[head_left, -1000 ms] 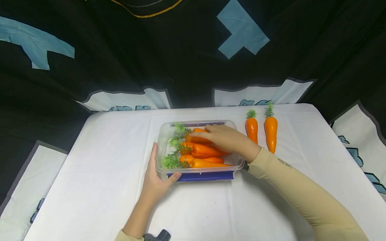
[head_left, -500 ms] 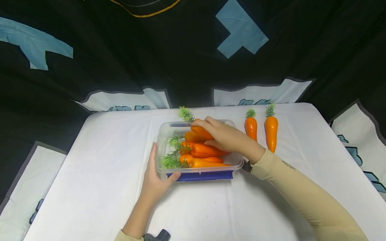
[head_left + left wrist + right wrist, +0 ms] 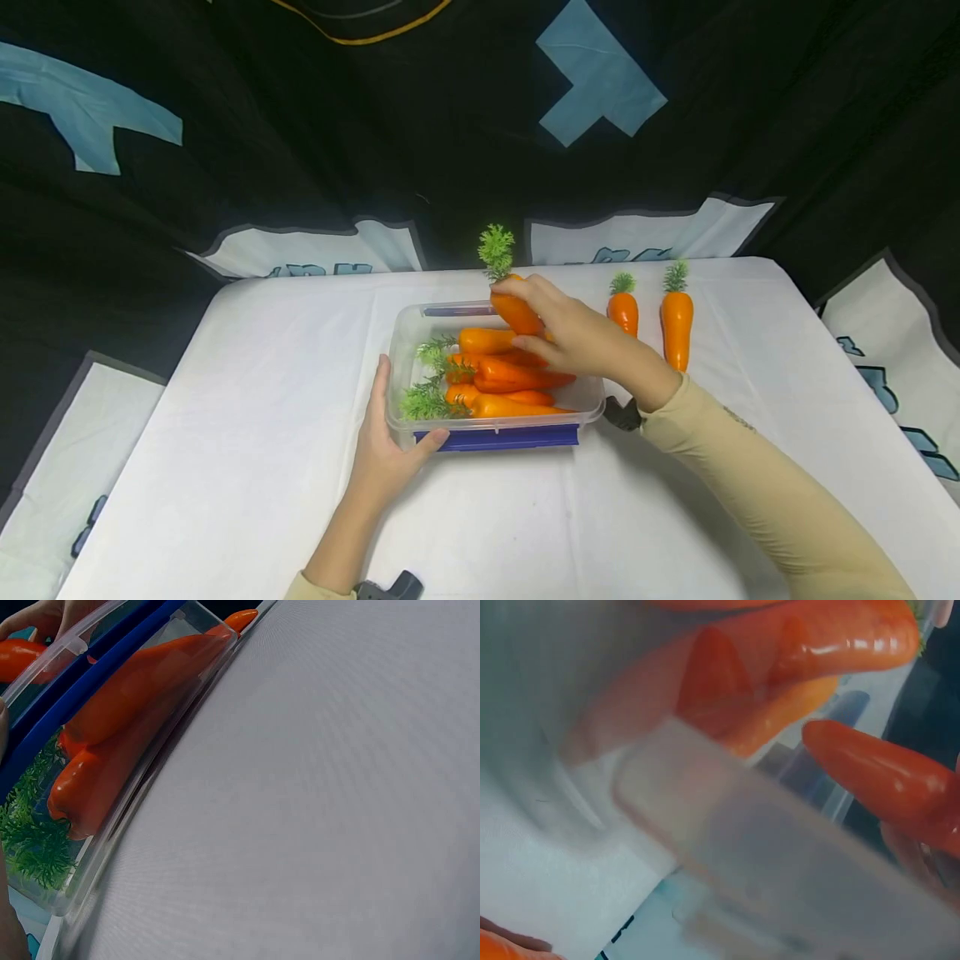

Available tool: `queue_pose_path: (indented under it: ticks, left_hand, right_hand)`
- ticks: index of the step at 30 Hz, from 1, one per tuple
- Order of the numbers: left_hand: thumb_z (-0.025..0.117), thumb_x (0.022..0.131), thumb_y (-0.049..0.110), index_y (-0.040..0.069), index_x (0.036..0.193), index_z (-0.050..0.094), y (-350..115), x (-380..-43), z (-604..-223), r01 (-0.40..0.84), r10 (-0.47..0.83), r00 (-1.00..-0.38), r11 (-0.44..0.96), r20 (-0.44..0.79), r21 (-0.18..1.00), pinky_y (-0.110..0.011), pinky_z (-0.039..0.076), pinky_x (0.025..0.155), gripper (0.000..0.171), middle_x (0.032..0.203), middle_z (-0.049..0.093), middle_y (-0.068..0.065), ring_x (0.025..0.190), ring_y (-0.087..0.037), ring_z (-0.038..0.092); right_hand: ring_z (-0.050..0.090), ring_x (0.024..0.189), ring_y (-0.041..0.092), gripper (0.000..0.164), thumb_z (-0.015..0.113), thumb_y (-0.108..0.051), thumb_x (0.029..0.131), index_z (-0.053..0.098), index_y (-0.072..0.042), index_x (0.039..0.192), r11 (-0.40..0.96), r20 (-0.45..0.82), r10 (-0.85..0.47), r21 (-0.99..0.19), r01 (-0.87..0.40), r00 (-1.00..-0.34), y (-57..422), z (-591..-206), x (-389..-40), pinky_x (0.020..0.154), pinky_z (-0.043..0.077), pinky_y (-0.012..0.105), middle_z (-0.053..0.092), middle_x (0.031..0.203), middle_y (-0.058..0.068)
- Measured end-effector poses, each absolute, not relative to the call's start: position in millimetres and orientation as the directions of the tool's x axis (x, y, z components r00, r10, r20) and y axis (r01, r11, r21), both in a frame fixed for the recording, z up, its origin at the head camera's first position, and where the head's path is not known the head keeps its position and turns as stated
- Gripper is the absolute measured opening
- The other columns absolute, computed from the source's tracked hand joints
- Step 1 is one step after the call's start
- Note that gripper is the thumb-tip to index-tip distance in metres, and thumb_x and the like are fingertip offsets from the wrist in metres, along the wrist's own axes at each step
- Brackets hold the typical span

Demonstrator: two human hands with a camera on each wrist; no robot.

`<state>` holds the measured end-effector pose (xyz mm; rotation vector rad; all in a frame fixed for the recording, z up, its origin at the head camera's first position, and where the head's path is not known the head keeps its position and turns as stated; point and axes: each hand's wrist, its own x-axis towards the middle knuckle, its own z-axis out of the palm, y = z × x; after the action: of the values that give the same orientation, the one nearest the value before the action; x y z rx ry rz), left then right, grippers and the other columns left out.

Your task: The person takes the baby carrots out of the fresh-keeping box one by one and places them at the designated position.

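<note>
From above, we see the right hand (image 3: 576,332) grip a raised carrot (image 3: 514,307), hiding its tip; the left hand (image 3: 384,454), fingers straight, touches the box (image 3: 510,438).

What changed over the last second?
Right hand, earlier down in the container, now grips and has lifted one carrot, its leafy top swung away from the person. Left hand and container stayed put; two carrots still lie on the table at right.

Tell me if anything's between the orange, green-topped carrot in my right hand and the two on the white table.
Your right hand and the right rim of the clear plastic box lie between the orange, green-topped carrot and those two orange carrots. Nothing else visible does.
</note>
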<state>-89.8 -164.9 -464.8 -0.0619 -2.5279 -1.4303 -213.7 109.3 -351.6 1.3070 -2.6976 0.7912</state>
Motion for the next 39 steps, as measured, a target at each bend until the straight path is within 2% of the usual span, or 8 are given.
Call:
queue_pose_path:
  ticks: [3, 9, 15, 23, 31, 39]
  left_hand:
    - [0.084, 0.075, 0.037, 0.035, 0.16, 0.004, -164.7, -89.8, -464.9, 0.154, -0.078, -0.971, 0.519, 0.226, 0.841, -0.066, 0.022, 0.118, 0.117, 0.167, 0.011, 0.008, 0.153, -0.029, 0.019]
    - [0.084, 0.075, 0.037, 0.04, 0.159, 0.003, -164.6, -90.0, -465.5, 0.153, -0.077, -0.972, 0.513, 0.223, 0.845, -0.066, 0.022, 0.118, 0.117, 0.167, 0.011, 0.008, 0.154, -0.029, 0.019]
    - [0.084, 0.075, 0.038, 0.039, 0.159, 0.003, -164.4, -90.1, -465.8, 0.155, -0.077, -0.971, 0.518, 0.226, 0.841, -0.066, 0.022, 0.118, 0.117, 0.168, 0.011, 0.007, 0.154, -0.029, 0.019]
    - [0.084, 0.075, 0.037, 0.039, 0.159, 0.003, -164.6, -91.1, -465.8, 0.156, -0.077, -0.971, 0.516, 0.227, 0.842, -0.066, 0.022, 0.118, 0.118, 0.168, 0.011, 0.008, 0.154, -0.028, 0.019]
    - [0.084, 0.075, 0.037, 0.028, 0.161, 0.006, -165.3, -90.9, -466.6, 0.152, -0.078, -0.972, 0.513, 0.223, 0.845, -0.066, 0.022, 0.118, 0.117, 0.167, 0.011, 0.009, 0.154, -0.028, 0.019]
    - [0.084, 0.075, 0.037, 0.039, 0.159, 0.003, -165.3, -91.2, -466.3, 0.149, -0.076, -0.973, 0.511, 0.217, 0.847, -0.066, 0.022, 0.118, 0.117, 0.167, 0.011, 0.009, 0.154, -0.028, 0.019]
  right_hand:
    - [0.056, 0.116, 0.023, 0.07, 0.07, -0.022, 0.093, 0.03, -0.024, 0.15, 0.513, 0.268, -0.706, -0.445, -0.734, -0.656, 114.0, -350.4, -213.3, 0.098, 0.056, 0.04, 0.047, 0.139, 0.009]
    - [0.054, 0.118, 0.024, 0.082, 0.077, -0.023, 0.087, 0.027, -0.017, 0.152, 0.513, 0.275, -0.621, -0.566, -0.646, -0.734, 124.4, -342.6, -209.5, 0.088, 0.06, 0.039, 0.038, 0.153, 0.01]
    - [0.055, 0.119, 0.028, 0.098, 0.083, -0.02, 0.081, 0.018, -0.024, 0.154, 0.514, 0.26, -0.559, -0.636, -0.575, -0.787, 144.2, -328.5, -204.9, 0.088, 0.06, 0.047, 0.04, 0.148, 0.011]
    - [0.053, 0.124, 0.036, 0.107, 0.084, -0.011, 0.078, 0.011, -0.027, 0.155, 0.547, 0.206, -0.504, -0.675, -0.495, -0.839, 184.6, -317.2, -201.3, 0.09, 0.057, 0.055, 0.04, 0.143, 0.015]
    - [0.053, 0.123, 0.04, 0.112, 0.084, -0.009, 0.078, 0.005, -0.028, 0.156, 0.596, 0.107, -0.416, -0.718, -0.359, -0.903, 226.0, -332.5, -207.2, 0.094, 0.052, 0.062, 0.043, 0.14, 0.019]
    - [0.051, 0.121, 0.04, 0.113, 0.084, -0.014, 0.079, 0.003, -0.024, 0.157, 0.672, -0.017, -0.353, -0.7, -0.241, -0.935, 256.0, -359.7, -212.8, 0.097, 0.051, 0.06, 0.04, 0.14, 0.021]
